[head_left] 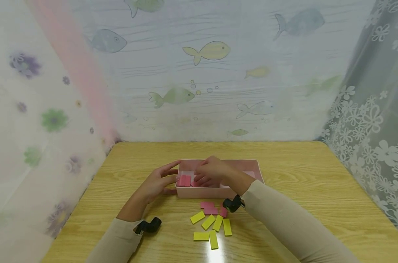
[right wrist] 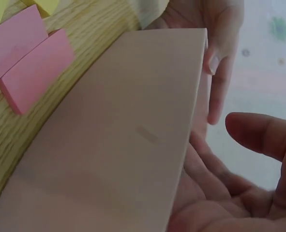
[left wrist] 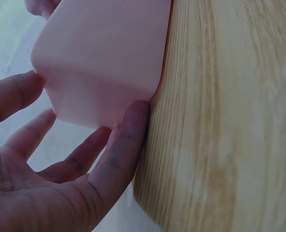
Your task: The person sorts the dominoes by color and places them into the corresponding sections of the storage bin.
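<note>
A pink rectangular box [head_left: 199, 193] stands on the table with several pink blocks [head_left: 185, 180] at its left end. My left hand [head_left: 157, 182] has its fingers spread against the box's left end; in the left wrist view the fingertips [left wrist: 135, 113] touch the end wall. Over the front wall, my right hand [head_left: 213, 171] reaches down into the box beside the pink blocks. The right wrist view shows its thumb [right wrist: 256, 135] held apart from the fingers, whose tips are hidden behind the box wall. No block shows in that hand.
Just in front of the box lie a few pink blocks [head_left: 210, 210], partly overlapped by the black wrist camera [head_left: 232, 204]. Several yellow blocks [head_left: 201, 236] are scattered nearer on the wooden table [head_left: 284, 164]. A fish-patterned curtain [head_left: 218, 117] hangs behind the table.
</note>
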Motion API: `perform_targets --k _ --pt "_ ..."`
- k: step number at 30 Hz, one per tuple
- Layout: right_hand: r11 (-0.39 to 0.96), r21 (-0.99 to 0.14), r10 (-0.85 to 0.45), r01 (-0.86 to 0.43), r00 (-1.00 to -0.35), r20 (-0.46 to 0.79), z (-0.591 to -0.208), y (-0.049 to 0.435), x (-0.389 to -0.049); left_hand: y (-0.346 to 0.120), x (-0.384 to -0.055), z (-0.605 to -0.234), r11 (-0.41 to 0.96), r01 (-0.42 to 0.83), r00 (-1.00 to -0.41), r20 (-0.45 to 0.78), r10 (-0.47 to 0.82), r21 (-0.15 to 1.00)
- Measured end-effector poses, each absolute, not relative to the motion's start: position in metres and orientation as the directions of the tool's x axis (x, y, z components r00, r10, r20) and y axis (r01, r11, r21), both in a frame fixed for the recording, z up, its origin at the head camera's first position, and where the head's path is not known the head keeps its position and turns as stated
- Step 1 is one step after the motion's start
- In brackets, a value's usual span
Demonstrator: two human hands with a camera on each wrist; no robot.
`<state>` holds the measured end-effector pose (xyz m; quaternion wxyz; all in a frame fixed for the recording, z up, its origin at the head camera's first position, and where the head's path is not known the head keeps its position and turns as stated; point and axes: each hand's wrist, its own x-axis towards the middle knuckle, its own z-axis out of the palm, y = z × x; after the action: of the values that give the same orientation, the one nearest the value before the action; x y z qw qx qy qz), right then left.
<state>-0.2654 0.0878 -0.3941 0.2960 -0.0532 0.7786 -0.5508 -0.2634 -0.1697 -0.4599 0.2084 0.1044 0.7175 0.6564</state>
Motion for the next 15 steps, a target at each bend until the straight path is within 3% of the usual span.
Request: perform_targets --k 7,15 --pt "0.437 -0.865 -0.416 0.246 -0.798 -0.437 -0.4004 0.0804 -0.2671 -0.1706 -0.2637 -0.4611 0.11 -0.128 -0.89 -0.162 0.425 0.986" --pt "0.336 -0.88 -0.363 0.336 -0.816 -0.45 -0.3989 0.0799 -0.2658 -0.1708 -0.265 -0.4625 0.104 -0.13 -0.893 -0.162 0.42 0.986"
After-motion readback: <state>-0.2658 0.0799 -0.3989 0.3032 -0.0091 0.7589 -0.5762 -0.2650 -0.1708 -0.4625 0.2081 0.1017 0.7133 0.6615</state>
